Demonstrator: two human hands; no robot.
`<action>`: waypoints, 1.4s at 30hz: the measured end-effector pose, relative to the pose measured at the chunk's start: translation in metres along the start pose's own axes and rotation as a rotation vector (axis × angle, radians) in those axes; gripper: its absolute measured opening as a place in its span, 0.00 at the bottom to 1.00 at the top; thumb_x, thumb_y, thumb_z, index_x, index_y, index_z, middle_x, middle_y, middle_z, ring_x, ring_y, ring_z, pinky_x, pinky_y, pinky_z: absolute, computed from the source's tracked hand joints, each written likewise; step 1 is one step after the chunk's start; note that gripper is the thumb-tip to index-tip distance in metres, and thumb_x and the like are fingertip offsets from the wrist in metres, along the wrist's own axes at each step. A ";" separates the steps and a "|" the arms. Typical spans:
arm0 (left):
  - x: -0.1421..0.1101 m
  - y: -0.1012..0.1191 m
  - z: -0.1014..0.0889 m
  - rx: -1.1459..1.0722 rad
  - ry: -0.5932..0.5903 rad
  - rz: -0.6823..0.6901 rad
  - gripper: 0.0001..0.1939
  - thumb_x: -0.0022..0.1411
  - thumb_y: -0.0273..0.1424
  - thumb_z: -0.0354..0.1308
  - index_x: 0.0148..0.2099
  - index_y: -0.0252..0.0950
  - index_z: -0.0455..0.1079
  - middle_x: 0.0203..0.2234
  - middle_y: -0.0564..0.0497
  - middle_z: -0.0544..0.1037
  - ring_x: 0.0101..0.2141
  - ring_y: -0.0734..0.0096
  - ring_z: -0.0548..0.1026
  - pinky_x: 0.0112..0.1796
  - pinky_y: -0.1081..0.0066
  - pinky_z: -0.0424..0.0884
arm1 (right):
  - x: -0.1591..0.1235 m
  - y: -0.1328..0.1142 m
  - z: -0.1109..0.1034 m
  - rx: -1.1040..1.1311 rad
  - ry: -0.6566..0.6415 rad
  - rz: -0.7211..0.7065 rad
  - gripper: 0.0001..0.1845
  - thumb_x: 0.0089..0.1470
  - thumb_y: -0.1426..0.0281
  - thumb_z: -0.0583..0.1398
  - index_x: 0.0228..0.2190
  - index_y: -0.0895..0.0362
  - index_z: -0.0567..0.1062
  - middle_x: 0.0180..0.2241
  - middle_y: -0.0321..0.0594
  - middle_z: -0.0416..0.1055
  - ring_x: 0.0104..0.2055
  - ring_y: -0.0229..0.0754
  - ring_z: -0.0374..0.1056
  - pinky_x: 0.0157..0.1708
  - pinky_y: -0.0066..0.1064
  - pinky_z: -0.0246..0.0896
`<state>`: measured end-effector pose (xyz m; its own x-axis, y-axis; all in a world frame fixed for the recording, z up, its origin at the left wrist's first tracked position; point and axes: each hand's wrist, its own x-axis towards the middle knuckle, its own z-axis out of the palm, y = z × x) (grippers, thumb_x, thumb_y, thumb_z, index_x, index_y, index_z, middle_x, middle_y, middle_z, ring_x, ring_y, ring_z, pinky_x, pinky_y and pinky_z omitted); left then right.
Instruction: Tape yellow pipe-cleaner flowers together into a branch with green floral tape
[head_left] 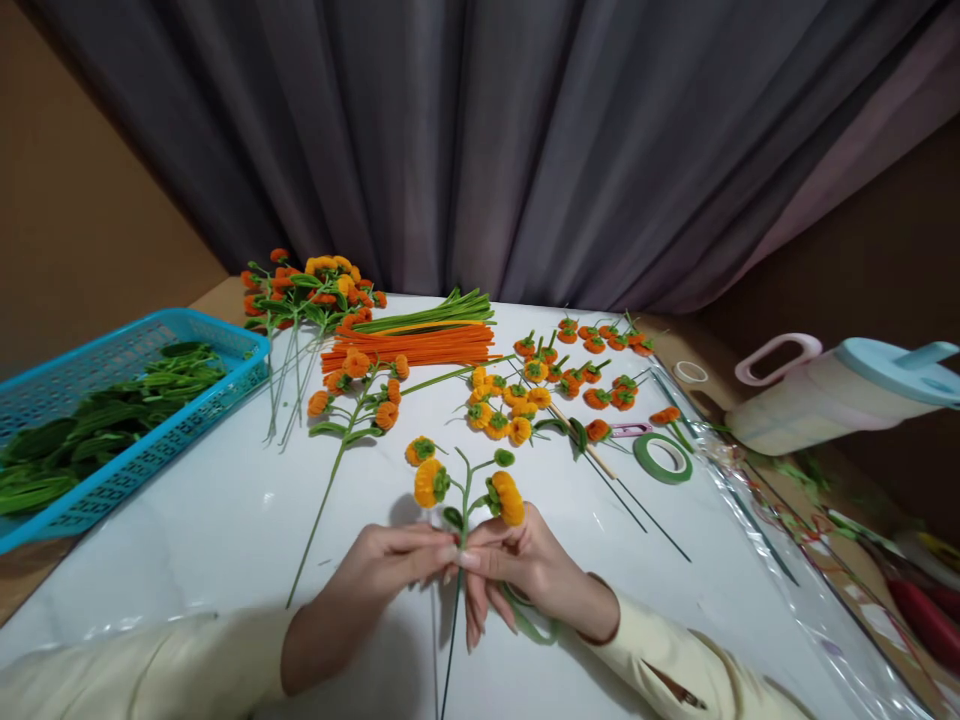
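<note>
Near the table's front, I hold an artificial flower stem [466, 495] upright, with two yellow-orange fuzzy blooms, small leaves and a long thin dark wire below. My left hand [382, 570] pinches it between thumb and fingers from the left. From the right, my right hand [529, 565] pinches the same spot, its lower fingers hanging down. A roll of green tape [538, 630] shows partly beneath my right hand; whether the fingers grip it is hidden. Just behind the stem lies a loose yellow-orange bloom [421, 451].
A blue basket [150, 440] of green leaves stands left. A finished orange spray [345, 440], orange pipe cleaners [420, 345], loose yellow blooms [499, 410] and orange blooms [596, 398] lie ahead. Another green tape roll [643, 458] and a tumbler [810, 400] are right.
</note>
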<state>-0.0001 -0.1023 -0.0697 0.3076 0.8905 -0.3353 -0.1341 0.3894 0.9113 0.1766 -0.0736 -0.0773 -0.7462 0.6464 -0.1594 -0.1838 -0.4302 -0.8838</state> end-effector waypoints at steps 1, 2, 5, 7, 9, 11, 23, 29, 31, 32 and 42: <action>-0.002 0.002 -0.003 0.123 0.043 0.051 0.12 0.52 0.36 0.63 0.22 0.34 0.76 0.20 0.50 0.74 0.26 0.72 0.69 0.30 0.74 0.66 | -0.001 -0.002 0.002 -0.018 0.015 -0.002 0.19 0.51 0.60 0.63 0.24 0.65 0.74 0.16 0.38 0.70 0.17 0.35 0.69 0.08 0.17 0.52; -0.004 0.004 -0.005 0.236 0.089 0.117 0.12 0.52 0.35 0.63 0.21 0.34 0.76 0.19 0.50 0.74 0.25 0.71 0.70 0.28 0.73 0.66 | -0.001 -0.004 0.004 -0.038 0.028 -0.003 0.19 0.51 0.60 0.63 0.23 0.65 0.74 0.15 0.39 0.70 0.16 0.35 0.68 0.08 0.17 0.52; -0.004 0.014 -0.009 0.492 0.160 0.349 0.09 0.52 0.33 0.63 0.23 0.35 0.78 0.19 0.47 0.77 0.22 0.69 0.72 0.25 0.72 0.66 | -0.001 -0.009 0.010 -0.129 0.041 -0.006 0.22 0.53 0.57 0.61 0.20 0.64 0.72 0.16 0.41 0.71 0.14 0.32 0.64 0.09 0.18 0.52; -0.002 0.020 -0.008 0.616 0.151 0.468 0.07 0.51 0.32 0.63 0.25 0.35 0.79 0.20 0.46 0.78 0.22 0.68 0.72 0.24 0.73 0.66 | -0.001 -0.010 0.015 -0.226 0.056 -0.012 0.26 0.54 0.54 0.58 0.18 0.63 0.72 0.17 0.42 0.72 0.11 0.30 0.59 0.09 0.19 0.51; -0.001 0.025 -0.006 0.718 0.132 0.523 0.08 0.52 0.31 0.62 0.26 0.35 0.79 0.20 0.46 0.78 0.21 0.68 0.72 0.24 0.73 0.66 | -0.001 -0.011 0.019 -0.325 0.107 -0.016 0.29 0.55 0.52 0.56 0.16 0.63 0.71 0.17 0.43 0.73 0.10 0.28 0.55 0.09 0.19 0.50; 0.000 0.029 -0.004 0.792 0.119 0.532 0.09 0.54 0.31 0.60 0.26 0.35 0.78 0.20 0.47 0.77 0.20 0.70 0.71 0.23 0.74 0.64 | -0.003 -0.012 0.024 -0.379 0.170 -0.005 0.31 0.55 0.51 0.55 0.14 0.62 0.71 0.16 0.43 0.72 0.09 0.28 0.53 0.08 0.19 0.49; 0.007 0.032 -0.001 0.618 0.157 0.466 0.14 0.52 0.29 0.57 0.17 0.34 0.66 0.14 0.54 0.66 0.19 0.76 0.61 0.21 0.76 0.57 | -0.002 -0.025 0.037 -0.356 0.251 0.149 0.24 0.54 0.57 0.57 0.16 0.61 0.68 0.16 0.39 0.73 0.08 0.26 0.51 0.06 0.18 0.44; 0.008 0.025 -0.006 0.466 0.120 0.506 0.13 0.50 0.30 0.61 0.17 0.34 0.68 0.15 0.51 0.69 0.19 0.73 0.65 0.22 0.73 0.60 | 0.002 -0.022 0.021 -0.004 0.070 0.175 0.21 0.47 0.57 0.64 0.23 0.65 0.73 0.15 0.39 0.71 0.12 0.33 0.65 0.05 0.17 0.50; 0.009 0.021 -0.005 0.426 0.137 0.481 0.15 0.49 0.32 0.63 0.16 0.34 0.67 0.14 0.52 0.69 0.19 0.73 0.65 0.22 0.73 0.60 | 0.004 -0.017 0.016 0.079 0.046 0.181 0.20 0.47 0.58 0.65 0.23 0.66 0.74 0.14 0.39 0.70 0.12 0.34 0.66 0.04 0.17 0.49; 0.009 0.020 -0.004 0.391 0.133 0.440 0.16 0.49 0.33 0.64 0.16 0.34 0.66 0.13 0.52 0.68 0.18 0.74 0.64 0.21 0.73 0.59 | 0.005 -0.015 0.014 0.108 0.029 0.181 0.20 0.46 0.59 0.65 0.24 0.67 0.75 0.14 0.39 0.70 0.12 0.35 0.67 0.04 0.17 0.50; 0.018 0.015 -0.012 0.032 -0.183 0.014 0.23 0.51 0.44 0.63 0.17 0.33 0.60 0.09 0.60 0.56 0.12 0.85 0.49 0.15 0.75 0.41 | 0.016 0.001 -0.001 0.109 -0.179 0.085 0.20 0.47 0.62 0.65 0.16 0.64 0.71 0.14 0.38 0.70 0.10 0.32 0.63 0.07 0.19 0.57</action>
<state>-0.0079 -0.0773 -0.0649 0.4726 0.8369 -0.2761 -0.1102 0.3669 0.9237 0.1648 -0.0629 -0.0807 -0.8617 0.4871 -0.1420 -0.1764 -0.5500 -0.8163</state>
